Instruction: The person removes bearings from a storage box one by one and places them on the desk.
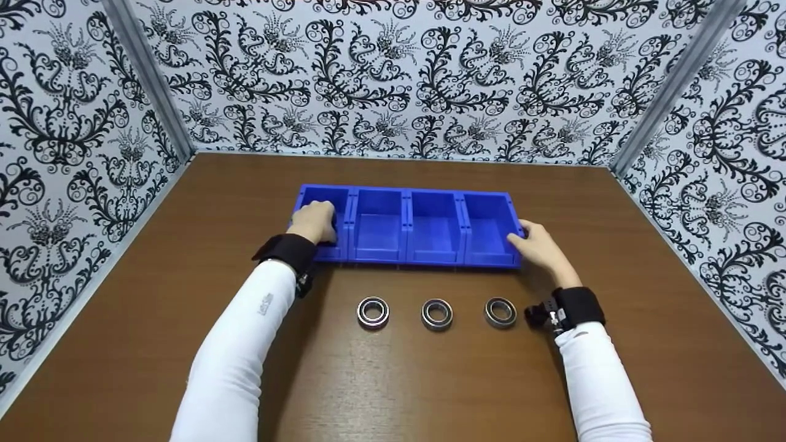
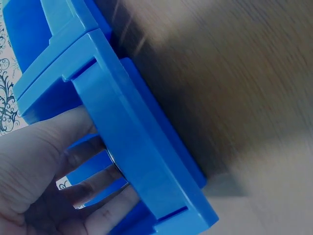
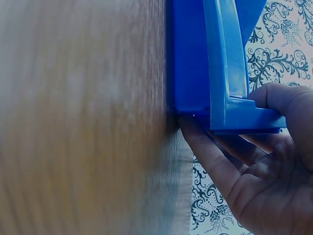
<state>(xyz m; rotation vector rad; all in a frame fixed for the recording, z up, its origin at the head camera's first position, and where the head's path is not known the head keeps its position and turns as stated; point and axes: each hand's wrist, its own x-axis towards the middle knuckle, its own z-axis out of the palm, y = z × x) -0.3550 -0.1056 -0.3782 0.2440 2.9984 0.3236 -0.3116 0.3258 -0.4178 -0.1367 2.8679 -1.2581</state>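
Observation:
A row of joined blue bins (image 1: 377, 253) stands on the table. My left hand (image 1: 314, 222) reaches down into the leftmost bin. In the left wrist view the fingers (image 2: 100, 183) bend behind the bin's front wall, around a ring bearing whose thin shiny edge (image 2: 113, 160) just shows; most of it is hidden. At the opposite end, my right hand (image 1: 540, 248) grips the side wall of the rightmost bin (image 3: 222, 93), thumb over the top edge and fingers outside and beneath. Three metal ring bearings, left (image 1: 373, 313), middle (image 1: 436, 315) and right (image 1: 500, 313), lie flat in front of the bins.
The brown wooden table (image 1: 393, 393) extends around the bins. Patterned panels (image 1: 393, 80) enclose its back and sides, with grey metal posts (image 1: 153, 80) at the rear corners. Both wrists carry black straps with small cameras.

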